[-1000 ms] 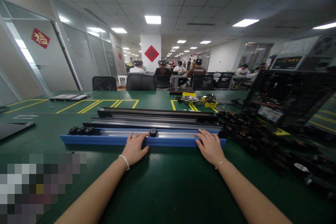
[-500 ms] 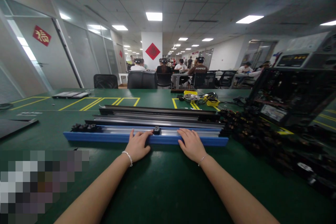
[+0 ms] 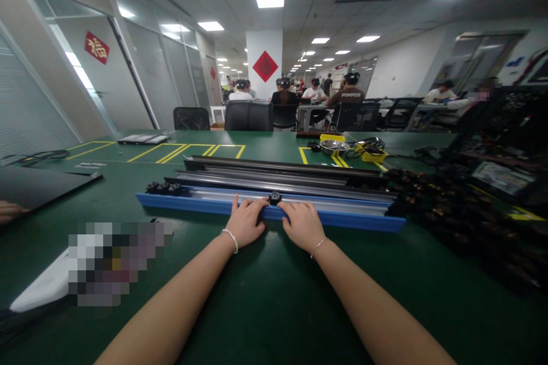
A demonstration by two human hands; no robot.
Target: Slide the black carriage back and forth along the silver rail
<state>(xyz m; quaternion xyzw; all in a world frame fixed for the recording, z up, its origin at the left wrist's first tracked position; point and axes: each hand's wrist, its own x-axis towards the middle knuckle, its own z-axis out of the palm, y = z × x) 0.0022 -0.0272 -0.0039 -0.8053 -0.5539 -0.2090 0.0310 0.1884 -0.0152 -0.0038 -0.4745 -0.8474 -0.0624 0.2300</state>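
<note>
A long blue channel rail (image 3: 342,219) with a silvery inner strip lies across the green table in front of me. In its middle sits a small black block (image 3: 274,198) with a round patterned top. My left hand (image 3: 247,222) rests over the rail's near edge, fingers stretched and index fingertip at the block's left side. Just right of the block, my right hand (image 3: 303,223) lies on the rail with fingers extended; its fingertips are partly hidden. Several similar black blocks (image 3: 165,188) sit in a row at the rail's left end.
Behind lie black channel rails (image 3: 282,166). A heap of black parts (image 3: 454,228) spreads to the right, near an open computer case (image 3: 509,142). At left are a dark panel (image 3: 47,191) with another person's hand (image 3: 11,211), and a partly blurred white object (image 3: 47,279).
My right hand has moved left along the rail, closer to the black block. My left hand stays beside the block. The view has turned left, and another person's hand shows at the left.
</note>
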